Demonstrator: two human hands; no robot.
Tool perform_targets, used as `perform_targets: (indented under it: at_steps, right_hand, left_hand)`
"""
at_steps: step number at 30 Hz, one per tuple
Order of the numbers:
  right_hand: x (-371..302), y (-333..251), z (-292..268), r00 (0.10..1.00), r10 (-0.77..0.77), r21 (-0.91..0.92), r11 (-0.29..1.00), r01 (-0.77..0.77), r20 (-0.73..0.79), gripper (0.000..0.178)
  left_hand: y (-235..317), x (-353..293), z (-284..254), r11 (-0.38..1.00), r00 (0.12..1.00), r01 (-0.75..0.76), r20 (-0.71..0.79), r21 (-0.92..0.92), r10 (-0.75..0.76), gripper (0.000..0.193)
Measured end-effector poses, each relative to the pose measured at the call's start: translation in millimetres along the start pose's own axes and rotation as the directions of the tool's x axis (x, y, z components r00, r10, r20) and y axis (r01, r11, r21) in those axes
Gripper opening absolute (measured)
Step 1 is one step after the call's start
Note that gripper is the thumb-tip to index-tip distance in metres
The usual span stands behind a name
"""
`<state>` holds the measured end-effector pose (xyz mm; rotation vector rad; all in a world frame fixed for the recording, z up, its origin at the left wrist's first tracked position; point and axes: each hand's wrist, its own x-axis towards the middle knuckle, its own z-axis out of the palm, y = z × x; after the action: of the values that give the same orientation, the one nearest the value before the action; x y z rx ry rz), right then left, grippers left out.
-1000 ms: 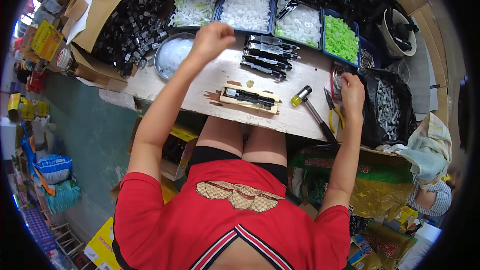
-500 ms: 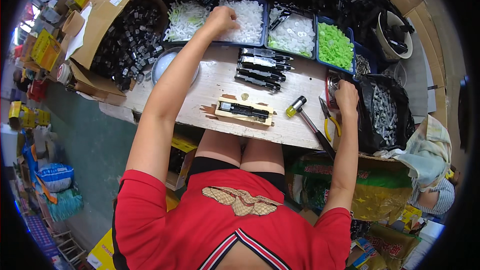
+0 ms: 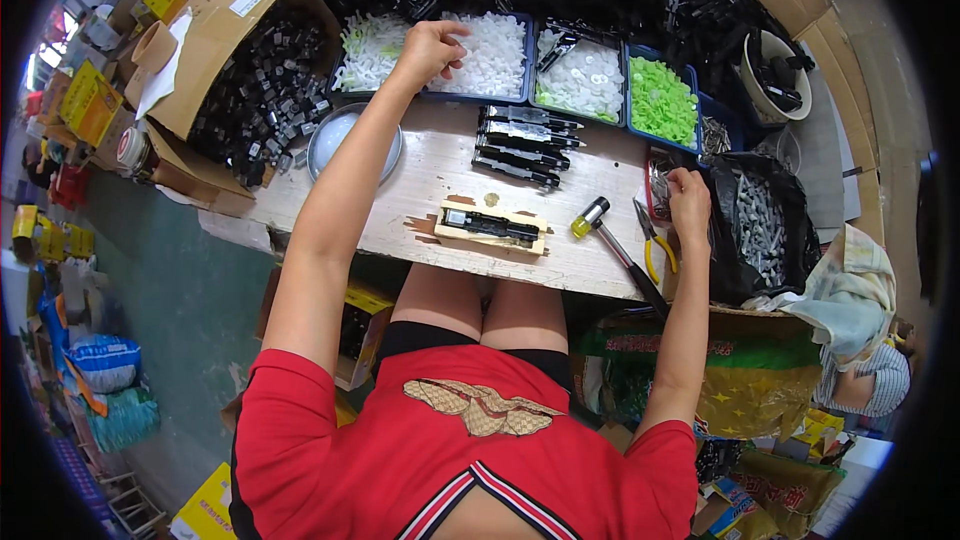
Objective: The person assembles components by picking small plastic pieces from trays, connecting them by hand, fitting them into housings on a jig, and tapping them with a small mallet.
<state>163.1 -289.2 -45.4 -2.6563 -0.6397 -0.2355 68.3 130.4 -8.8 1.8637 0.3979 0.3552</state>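
My left hand [image 3: 430, 50] hovers over the near edge of the tray of small white plastic parts [image 3: 492, 55], its fingers curled; whatever they pinch is too small to make out. At the right, my right hand [image 3: 688, 198] is beside a small red-rimmed container [image 3: 657, 180], thumb and fingers drawn together, with any held piece hidden. On the table between my arms, a black part with a metal end [image 3: 490, 224] lies in a pale wooden fixture [image 3: 452, 233]. Several black assemblies [image 3: 525, 145] lie side by side behind it.
A hammer [image 3: 620, 255] and yellow-handled pliers [image 3: 655, 240] lie near my right forearm. Trays of white discs [image 3: 585, 80] and green parts [image 3: 660, 100] line the back. A round metal dish [image 3: 393, 160], a carton of black pieces [image 3: 265, 90] and a black bag of screws [image 3: 760, 230] flank the work area.
My left hand has lifted slightly back from the white parts toward the left. The right hand has come a little down and away from the red-rimmed container. The whole view has shifted slightly.
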Motion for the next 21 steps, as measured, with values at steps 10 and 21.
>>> perform_targets:
  at_steps: [10,21]
  right_hand:
    - [-23,-57,-20,0.99,-0.13,0.474,0.87,0.137,-0.047,0.008]
    - [-69,-177,-7,0.741,-0.657,0.757,0.552,0.35,0.137,0.016]
  left_hand:
    - [22,-104,12,0.667,0.99,0.121,0.139,-0.735,-0.026,0.018]
    - [1,-219,46,0.517,0.923,0.371,0.368,-0.772,-0.112,0.019]
